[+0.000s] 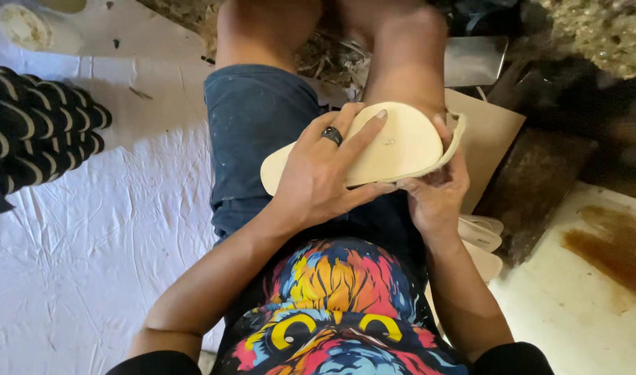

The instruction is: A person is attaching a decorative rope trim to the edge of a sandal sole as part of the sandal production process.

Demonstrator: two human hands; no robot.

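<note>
From the head camera, looking down over our lap, we hold a pale cream shoe sole (pixel 394 146) above our thighs, its flat face turned up and its long axis running from lower left to upper right. Our left hand (pixel 325 173) lies spread on top of it, fingers long and flat across the surface, a dark ring (pixel 332 135) on one finger, the thumb tucked along the near edge. Our right hand (pixel 436 191) grips the sole from beneath at its right end, fingers curled up around the rim where a thin layer seems to peel away from the edge. Both hands are thus closed on the same piece, which rests between them and just above our blue shorts (pixel 255 132). No open container shows clearly; the nearest thing to one is a brown paper bag or card (pixel 491 132) behind the sole, contents unseen. Just beside our right forearm, a small stack of more cream soles (pixel 481 236) lies on the floor. At far left, a pile of black straps with pale stripes (pixel 40 132) sits on a white sheet (pixel 89 264). A pale board with a brown stain (pixel 602 271) lies at lower right.
</note>
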